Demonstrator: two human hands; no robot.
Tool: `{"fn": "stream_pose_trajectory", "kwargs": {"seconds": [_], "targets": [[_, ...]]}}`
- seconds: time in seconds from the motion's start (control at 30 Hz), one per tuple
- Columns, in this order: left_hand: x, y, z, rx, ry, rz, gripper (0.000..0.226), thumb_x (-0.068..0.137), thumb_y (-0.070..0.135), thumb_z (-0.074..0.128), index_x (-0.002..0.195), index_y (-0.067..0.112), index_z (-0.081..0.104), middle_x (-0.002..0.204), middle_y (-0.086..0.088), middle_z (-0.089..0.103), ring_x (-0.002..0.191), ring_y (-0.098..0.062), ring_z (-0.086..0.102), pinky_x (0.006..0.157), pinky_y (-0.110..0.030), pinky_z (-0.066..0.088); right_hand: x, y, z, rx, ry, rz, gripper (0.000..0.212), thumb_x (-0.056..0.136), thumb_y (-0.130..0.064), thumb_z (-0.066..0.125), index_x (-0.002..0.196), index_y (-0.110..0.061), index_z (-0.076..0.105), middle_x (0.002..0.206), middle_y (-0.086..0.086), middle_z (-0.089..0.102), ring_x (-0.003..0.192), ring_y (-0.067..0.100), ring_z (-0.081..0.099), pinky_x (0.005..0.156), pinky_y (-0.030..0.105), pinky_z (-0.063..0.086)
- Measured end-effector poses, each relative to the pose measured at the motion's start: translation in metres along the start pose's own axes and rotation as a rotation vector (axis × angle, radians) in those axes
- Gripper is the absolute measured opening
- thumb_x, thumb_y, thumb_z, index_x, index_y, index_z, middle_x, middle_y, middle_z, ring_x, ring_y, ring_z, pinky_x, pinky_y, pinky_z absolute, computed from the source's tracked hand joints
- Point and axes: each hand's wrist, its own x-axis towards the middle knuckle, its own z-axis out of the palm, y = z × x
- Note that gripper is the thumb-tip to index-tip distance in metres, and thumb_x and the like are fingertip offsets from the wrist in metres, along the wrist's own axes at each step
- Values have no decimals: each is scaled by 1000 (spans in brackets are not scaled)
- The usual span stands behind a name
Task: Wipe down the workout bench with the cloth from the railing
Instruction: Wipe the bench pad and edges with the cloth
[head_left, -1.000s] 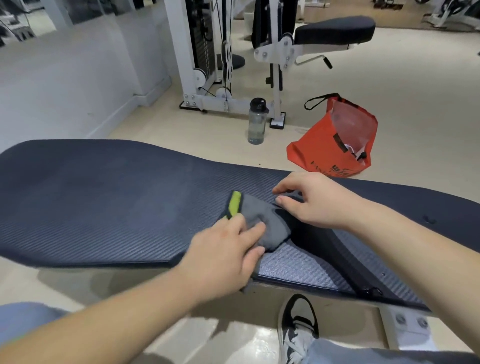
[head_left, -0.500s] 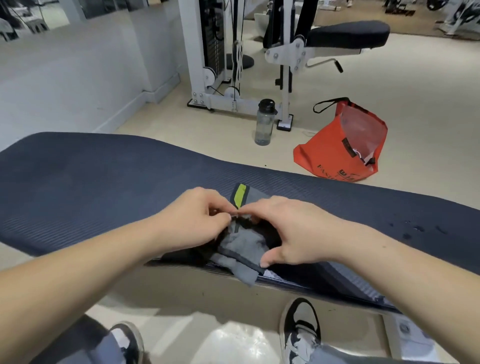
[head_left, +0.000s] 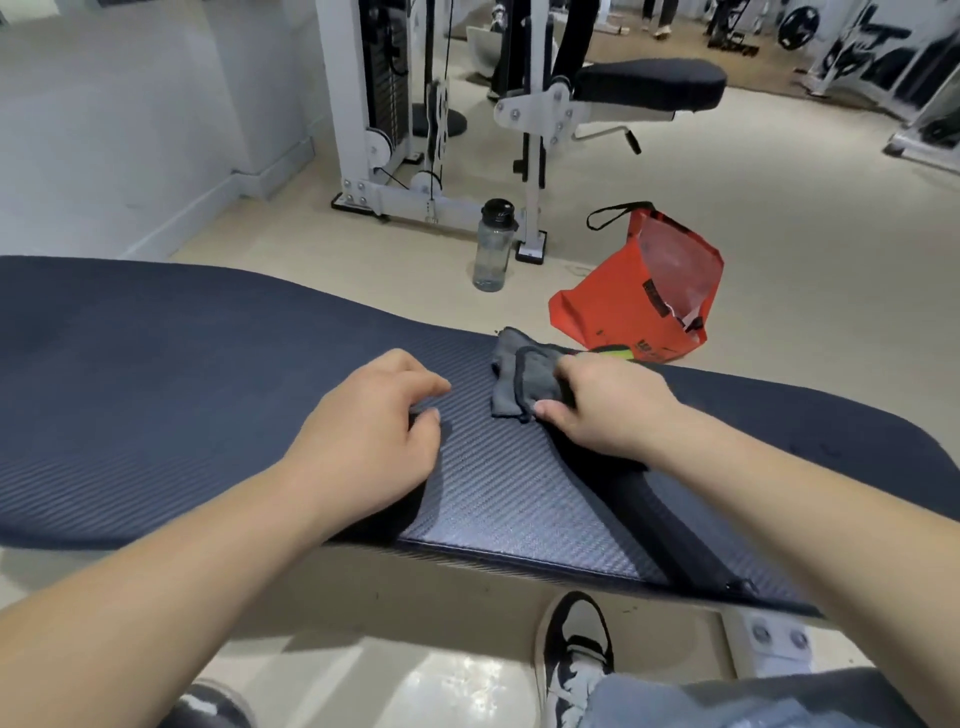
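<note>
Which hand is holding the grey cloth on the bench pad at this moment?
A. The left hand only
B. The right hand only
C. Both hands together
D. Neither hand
B. The right hand grips the grey cloth on the bench pad, while the left hand rests beside it on the pad, apart from the cloth.
</note>
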Motion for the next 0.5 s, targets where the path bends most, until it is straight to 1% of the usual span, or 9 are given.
{"fn": "stream_pose_trajectory", "kwargs": {"seconds": [0.03, 0.07, 0.17, 0.23, 0.3, 0.33, 0.4, 0.43, 0.5], "targets": [[4, 3, 1, -4, 9, -1, 32, 95, 18, 57, 123, 26, 70, 110, 17, 57, 67, 22, 50, 70, -24, 41, -9, -13, -3, 8, -39, -59, 39, 94, -60, 56, 98, -22, 46, 118, 7, 63, 112, 32, 61, 82, 42, 52], [7, 5, 3, -12, 19, 4, 34, 93, 15, 56, 122, 26, 70, 109, 17, 56, 67, 18, 51, 72, -25, 42, -18, -26, -5, 19, -75, -128, 40, 93, -61, 57, 99, -22, 48, 118, 5, 63, 112, 31, 60, 83, 41, 51], [15, 12, 10, -29, 40, 40, 43, 87, 6, 52, 122, 23, 72, 108, 15, 57, 73, -1, 52, 79, -26, 46, -39, -46, -2, 49, -111, -332, 46, 91, -64, 59, 109, -22, 57, 110, -2, 59, 109, 25, 57, 83, 40, 50], [19, 16, 14, -35, 46, 49, 45, 86, 4, 52, 122, 22, 71, 109, 14, 57, 82, -7, 53, 84, -28, 49, -37, -38, 0, 58, -79, -364, 49, 90, -66, 58, 116, -24, 60, 106, -5, 58, 110, 23, 57, 81, 37, 45], [20, 20, 16, -39, 44, 62, 45, 85, 4, 51, 121, 22, 71, 112, 11, 60, 98, -14, 57, 89, -34, 52, -26, -14, -1, 29, -15, -259, 51, 90, -67, 57, 122, -28, 61, 112, -4, 61, 117, 24, 57, 87, 37, 45], [21, 22, 17, -36, 40, 67, 45, 85, 4, 51, 121, 22, 71, 114, 10, 60, 100, -15, 56, 90, -34, 51, -19, 0, -2, 3, 21, -169, 51, 90, -67, 57, 123, -28, 61, 116, -2, 63, 120, 26, 56, 90, 38, 47], [23, 23, 19, -17, 23, 68, 45, 87, 6, 51, 125, 23, 69, 118, 11, 59, 91, -13, 51, 90, -31, 49, -8, 29, -4, -22, 52, 20, 49, 90, -66, 58, 119, -27, 62, 117, 3, 63, 120, 31, 56, 93, 41, 50], [24, 23, 20, -6, 15, 68, 45, 88, 8, 51, 127, 23, 68, 120, 11, 59, 88, -12, 48, 90, -28, 47, -5, 40, -4, -7, 49, 86, 48, 90, -66, 59, 117, -26, 63, 116, 4, 62, 119, 32, 55, 93, 42, 50], [25, 21, 22, 27, 6, 78, 43, 89, 12, 53, 129, 23, 66, 122, 12, 58, 90, -10, 47, 88, -27, 45, -2, 49, 1, 44, 31, 118, 47, 88, -66, 61, 112, -26, 63, 110, 3, 60, 117, 32, 54, 94, 44, 49]]}}
